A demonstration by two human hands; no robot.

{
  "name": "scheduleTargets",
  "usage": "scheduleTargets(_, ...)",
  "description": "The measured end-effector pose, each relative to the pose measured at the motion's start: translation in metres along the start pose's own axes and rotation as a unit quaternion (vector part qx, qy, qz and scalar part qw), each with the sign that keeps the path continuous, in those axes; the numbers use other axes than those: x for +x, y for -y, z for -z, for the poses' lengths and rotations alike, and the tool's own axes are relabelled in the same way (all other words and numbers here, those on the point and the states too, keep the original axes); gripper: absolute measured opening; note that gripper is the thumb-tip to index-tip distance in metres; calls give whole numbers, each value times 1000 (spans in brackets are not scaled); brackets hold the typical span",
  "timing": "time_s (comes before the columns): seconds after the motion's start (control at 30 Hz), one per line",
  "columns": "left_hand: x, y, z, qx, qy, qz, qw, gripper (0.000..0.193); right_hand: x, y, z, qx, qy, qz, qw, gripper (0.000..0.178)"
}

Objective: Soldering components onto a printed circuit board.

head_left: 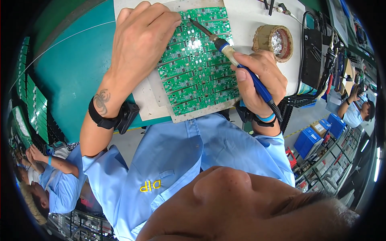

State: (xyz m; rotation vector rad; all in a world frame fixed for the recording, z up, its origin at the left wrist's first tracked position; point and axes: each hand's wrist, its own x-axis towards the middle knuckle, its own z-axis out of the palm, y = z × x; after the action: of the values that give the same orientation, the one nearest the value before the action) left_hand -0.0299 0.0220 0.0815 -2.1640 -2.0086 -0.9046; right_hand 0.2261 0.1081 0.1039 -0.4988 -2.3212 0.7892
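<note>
A panel of green circuit boards (193, 76) lies on a pale flat plate (189, 117) in front of me. My right hand (261, 78) is closed round a blue-handled soldering iron (257, 86), its tip pointing to the upper left and resting at or just above the panel's far left part. My left hand (140, 44) reaches over the panel's left edge, thumb and fingers pinched close to the iron's tip. A thin solder wire (66, 42) runs in from the left to this hand. The pinched end is mostly hidden by the fingers.
A brown tape roll (258, 39) with silvery scraps inside stands right of the panel. Beyond it are a black holder (311, 60) and cables. A teal mat (76, 80) covers the left. More green boards (34, 104) stand far left, near co-workers in blue; another person is far right.
</note>
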Motion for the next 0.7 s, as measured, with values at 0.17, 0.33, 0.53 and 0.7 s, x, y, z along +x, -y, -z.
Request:
scheduleTargets(0.17,0,0,-2,-9,4,3,1000,8,1,0,0,-1,1,-1,1000,20)
scheduleTargets(0.33,0,1,-3,-11,4,-3,1000,9,1,1,-1,-1,-2,-1,1000,21)
scheduleTargets(0.53,-2,0,-4,-14,10,-6,1000,10,0,2,1,-3,4,-2,1000,21)
scheduleTargets(0.7,-2,1,-4,-18,7,-10,1000,10,-2,3,1,-6,5,0,1000,22)
